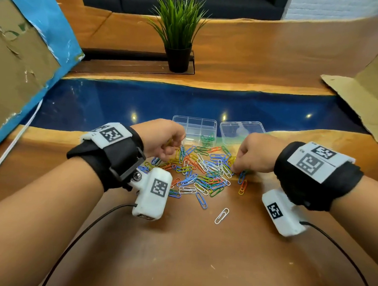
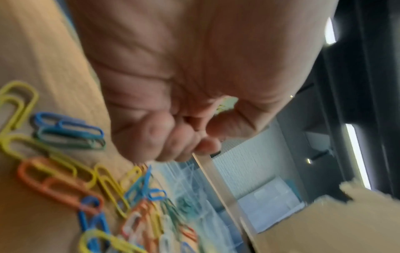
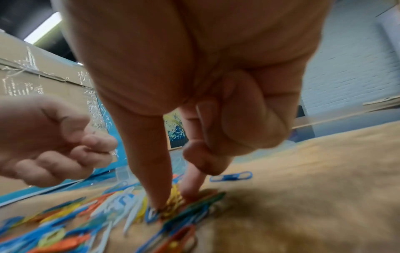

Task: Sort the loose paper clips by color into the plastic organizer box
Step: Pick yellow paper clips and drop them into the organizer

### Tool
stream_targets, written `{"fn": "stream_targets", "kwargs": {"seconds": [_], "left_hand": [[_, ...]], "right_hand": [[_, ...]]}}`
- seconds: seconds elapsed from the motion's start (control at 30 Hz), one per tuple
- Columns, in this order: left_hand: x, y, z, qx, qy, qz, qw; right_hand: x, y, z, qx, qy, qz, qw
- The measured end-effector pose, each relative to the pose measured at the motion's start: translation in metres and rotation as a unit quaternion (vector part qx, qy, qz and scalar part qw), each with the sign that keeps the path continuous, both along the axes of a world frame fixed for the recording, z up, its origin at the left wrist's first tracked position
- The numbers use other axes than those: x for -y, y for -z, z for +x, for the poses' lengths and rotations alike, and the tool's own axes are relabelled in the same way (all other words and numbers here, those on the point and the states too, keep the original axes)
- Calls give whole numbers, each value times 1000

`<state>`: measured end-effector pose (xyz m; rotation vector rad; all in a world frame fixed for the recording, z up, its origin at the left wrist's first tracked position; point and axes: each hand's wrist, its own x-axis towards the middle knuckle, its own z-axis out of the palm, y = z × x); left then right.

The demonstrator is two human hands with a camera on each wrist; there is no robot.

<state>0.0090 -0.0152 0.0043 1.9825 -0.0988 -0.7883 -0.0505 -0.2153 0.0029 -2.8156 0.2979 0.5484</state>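
Observation:
A heap of loose paper clips (image 1: 200, 172) in blue, yellow, orange, green and white lies on the wooden table. Behind it stands the clear organizer box (image 1: 194, 123), with green clips (image 1: 207, 138) in its near right compartment. My left hand (image 1: 165, 149) hovers over the heap's left edge by the box, fingers curled into a fist (image 2: 190, 137); a glimpse of yellow clips (image 2: 225, 102) shows inside it. My right hand (image 1: 234, 167) is at the heap's right edge, its thumb and forefinger pinching yellow clips (image 3: 173, 198) on the table, the other fingers curled.
The box's clear lid (image 1: 242, 129) lies open to the right. A lone white clip (image 1: 221, 215) and a blue and an orange clip (image 1: 242, 183) lie apart from the heap. Cardboard sheets stand at left (image 1: 17, 70) and right (image 1: 368, 96). A potted plant (image 1: 179, 31) stands behind.

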Motion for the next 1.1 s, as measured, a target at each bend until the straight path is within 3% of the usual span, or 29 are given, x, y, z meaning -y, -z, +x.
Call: {"fn": "stream_targets", "kwargs": {"seconds": [0.07,0.13,0.23,0.33,0.47,0.57,0.63,0.77,0.83,0.9,0.97,1.03,1.1], "left_hand": [[-2,0,2,92,68,124,986],[-5,0,1,187,138,237,943],[-4,0,-5,223,175,307,908],[-1,5,-6,252,180,336,890],[4,5,-7,263,208,350,875],[4,5,-7,246,216,341,881],[2,4,-6,226,204,305,902],[-3,0,-7,112,139,90,980],[-6,0,-9,64,101,-23,993],[-8,1,-9,38,85,-78,993],[-11,3,-5,53,85,-60,993],[-14,5,-1,125,116,56,984],[-15,4,-2,196,152,169,954]], "right_hand": [[-2,1,0,-9,-6,-5,1000],[-4,0,-1,-18,-10,-2,1000],[-3,-3,0,-31,0,35,999],[0,-8,2,-47,44,145,987],[5,-7,5,-43,143,340,929],[11,-7,6,-37,187,456,869],[13,-8,6,-36,198,473,858],[13,0,5,-14,163,386,908],[14,3,6,-3,132,341,931],[17,5,7,7,104,309,945],[19,6,8,13,81,263,961],[18,7,7,23,49,203,978],[16,7,6,44,2,127,991]]}}
